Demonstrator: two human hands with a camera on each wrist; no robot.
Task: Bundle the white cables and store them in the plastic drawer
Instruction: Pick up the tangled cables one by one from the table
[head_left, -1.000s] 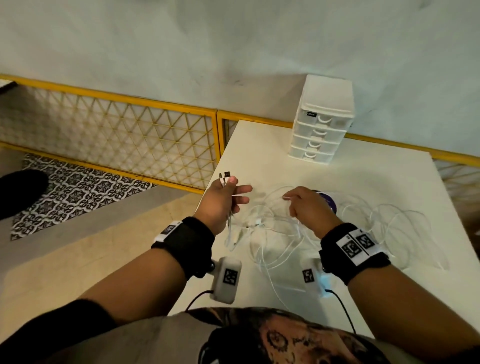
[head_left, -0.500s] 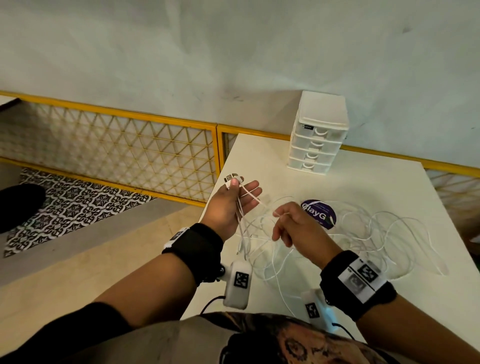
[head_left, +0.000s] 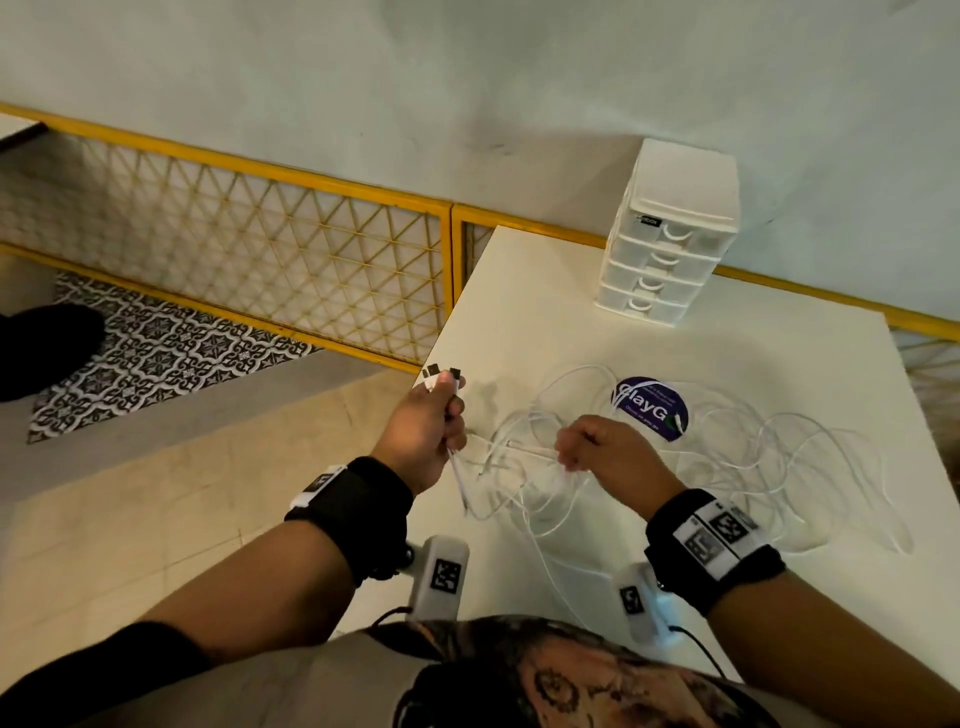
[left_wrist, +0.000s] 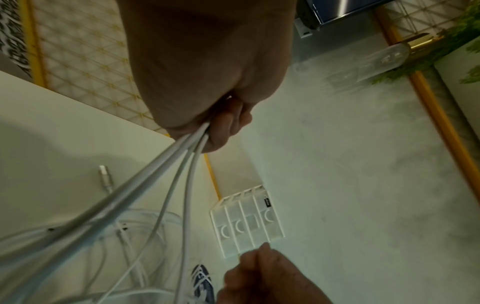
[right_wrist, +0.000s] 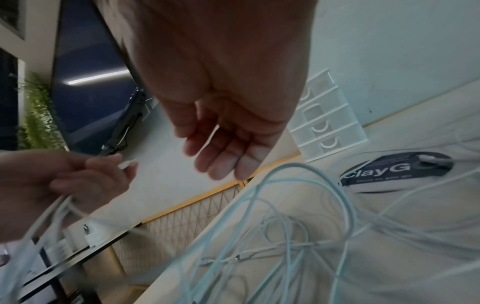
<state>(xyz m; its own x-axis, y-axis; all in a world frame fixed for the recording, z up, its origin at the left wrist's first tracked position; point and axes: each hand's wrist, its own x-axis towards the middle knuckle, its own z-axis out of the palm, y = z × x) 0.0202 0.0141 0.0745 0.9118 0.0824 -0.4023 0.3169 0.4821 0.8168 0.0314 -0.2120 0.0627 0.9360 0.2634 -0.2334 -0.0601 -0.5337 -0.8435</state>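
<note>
Quick count: one table (head_left: 779, 353), one drawer unit (head_left: 670, 234) with four drawers stacked in it. One round purple sticker (head_left: 652, 408). Cables (head_left: 753, 457): honestly can't give a number, it's one big white tangle of loops. What I can count: four strands (left_wrist: 182, 174) coming out of the bottom of the left hand (head_left: 426, 426), and at least two plugs (head_left: 441, 373) poking out of the top. Two hands total, counting the right hand (head_left: 608, 452). Two black wristbands (head_left: 358, 509), one per wrist. One patterned rug (head_left: 156, 353) on the floor.
</note>
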